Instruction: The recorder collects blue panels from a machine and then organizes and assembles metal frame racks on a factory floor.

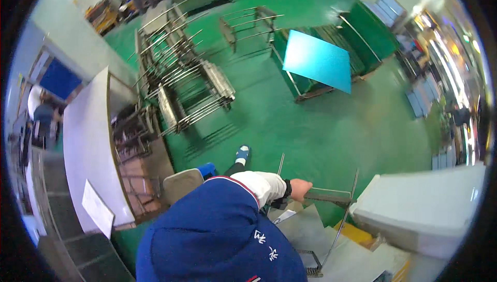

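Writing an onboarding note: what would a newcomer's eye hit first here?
Likely the glossy turquoise rectangular sheet, right of upper centre. Next, the silvery metal-rod racks on the shiny green floor, upper left. Then, filling the lower middle, the navy fabric garment, with a bare hand gripping a slim grey metal-rod frame to its upper right.
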`<action>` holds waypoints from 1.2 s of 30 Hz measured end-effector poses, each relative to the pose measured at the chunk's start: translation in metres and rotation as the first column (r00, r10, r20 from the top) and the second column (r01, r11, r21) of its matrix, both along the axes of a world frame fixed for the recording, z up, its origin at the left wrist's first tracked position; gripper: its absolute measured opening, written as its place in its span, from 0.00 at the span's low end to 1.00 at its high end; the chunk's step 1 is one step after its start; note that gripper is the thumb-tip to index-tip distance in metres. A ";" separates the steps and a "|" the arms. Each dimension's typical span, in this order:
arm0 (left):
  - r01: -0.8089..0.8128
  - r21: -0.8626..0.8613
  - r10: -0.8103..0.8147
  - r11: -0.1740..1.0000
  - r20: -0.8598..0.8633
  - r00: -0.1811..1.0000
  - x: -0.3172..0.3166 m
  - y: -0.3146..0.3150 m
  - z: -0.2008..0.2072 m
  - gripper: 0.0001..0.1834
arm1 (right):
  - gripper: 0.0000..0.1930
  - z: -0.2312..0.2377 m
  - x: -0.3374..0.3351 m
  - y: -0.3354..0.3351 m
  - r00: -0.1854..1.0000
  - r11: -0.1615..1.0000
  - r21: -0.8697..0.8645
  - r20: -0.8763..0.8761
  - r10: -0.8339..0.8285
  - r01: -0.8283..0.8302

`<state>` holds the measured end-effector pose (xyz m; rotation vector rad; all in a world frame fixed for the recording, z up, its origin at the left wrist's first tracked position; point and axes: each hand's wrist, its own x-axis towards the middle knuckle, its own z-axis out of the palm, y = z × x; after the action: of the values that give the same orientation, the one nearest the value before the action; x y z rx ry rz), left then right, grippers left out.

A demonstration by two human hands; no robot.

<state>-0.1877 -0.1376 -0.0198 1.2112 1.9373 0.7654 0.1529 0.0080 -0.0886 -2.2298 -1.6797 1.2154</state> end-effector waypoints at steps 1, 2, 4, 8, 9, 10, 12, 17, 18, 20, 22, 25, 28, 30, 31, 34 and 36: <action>-0.045 0.033 0.045 0.998 -0.003 0.999 -0.020 -0.011 0.001 0.22 | 0.16 0.002 -0.012 0.002 1.000 1.000 -0.022 -0.006 0.011 -0.011; -0.120 0.044 0.121 0.992 -0.013 0.993 -0.041 -0.027 -0.007 0.22 | 0.16 0.003 -0.032 0.004 0.999 0.998 -0.046 -0.012 0.035 -0.035; -0.267 0.075 0.269 0.961 -0.019 0.963 -0.083 -0.059 -0.029 0.23 | 0.17 0.005 -0.066 0.011 0.997 0.992 -0.098 -0.009 0.074 -0.075; -0.457 0.096 0.460 0.884 -0.012 0.888 -0.170 -0.121 -0.035 0.22 | 0.18 0.021 -0.120 0.024 0.999 0.983 -0.179 -0.016 0.047 -0.049; -0.521 0.034 0.519 0.853 0.044 0.853 -0.191 -0.144 -0.027 0.21 | 0.18 0.024 -0.137 0.027 0.998 0.977 -0.205 -0.030 0.051 -0.056; -0.570 0.001 0.569 0.822 0.033 0.822 -0.209 -0.162 -0.033 0.22 | 0.18 0.028 -0.157 0.031 0.997 0.972 -0.225 -0.046 0.059 -0.068; -0.690 0.036 0.691 0.723 -0.011 0.723 -0.239 -0.206 -0.037 0.22 | 0.19 0.033 -0.202 0.041 0.992 0.964 -0.236 -0.070 0.108 -0.121; -0.907 0.008 0.907 0.422 0.010 0.422 -0.300 -0.302 -0.031 0.19 | 0.24 0.039 -0.375 0.062 0.899 0.899 0.031 0.002 0.437 -0.437; -0.936 -0.070 0.939 0.344 0.025 0.343 -0.305 -0.322 -0.029 0.19 | 0.22 0.036 -0.406 0.061 0.859 0.870 0.049 -0.138 0.493 -0.491; -0.979 -0.025 0.979 0.202 -0.023 0.202 -0.309 -0.362 -0.034 0.20 | 0.26 0.048 -0.482 0.032 0.835 0.855 0.019 -0.206 0.510 -0.517; -0.993 -0.021 0.993 0.116 -0.037 0.116 -0.313 -0.392 -0.033 0.21 | 0.25 0.030 -0.541 0.039 0.722 0.730 0.079 -0.108 0.683 -0.679; -0.999 -0.016 0.996 -0.040 -0.086 -0.039 -0.304 -0.432 -0.038 0.22 | 0.20 0.032 -0.628 -0.004 0.530 0.542 0.257 -0.120 0.840 -0.801; -0.970 -0.107 0.975 -0.220 -0.054 -0.215 -0.295 -0.452 -0.031 0.23 | 0.19 0.047 -0.709 -0.048 0.414 0.435 0.218 -0.136 0.900 -0.874; -0.950 -0.055 0.949 -0.308 -0.083 -0.303 -0.292 -0.461 -0.031 0.22 | 0.20 0.040 -0.757 -0.066 0.312 0.342 0.264 -0.151 0.938 -0.902; -0.942 -0.030 0.939 -0.333 -0.098 -0.329 -0.293 -0.466 -0.030 0.21 | 0.19 0.034 -0.781 -0.077 0.263 0.289 0.294 -0.125 0.957 -0.911; -0.856 -0.107 0.861 -0.505 0.011 -0.509 -0.295 -0.487 -0.018 0.21 | 0.20 0.024 -0.839 -0.150 0.177 0.239 0.316 -0.213 0.961 -0.918; -0.824 -0.066 0.826 -0.563 -0.049 -0.561 -0.279 -0.513 -0.043 0.22 | 0.22 0.029 -0.864 -0.221 0.039 0.068 0.262 -0.117 0.992 -0.963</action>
<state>-0.4668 -0.6505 -0.0633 -1.5152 2.5223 1.4260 -0.7107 -0.2128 -0.0593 -0.3228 -3.1016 1.3199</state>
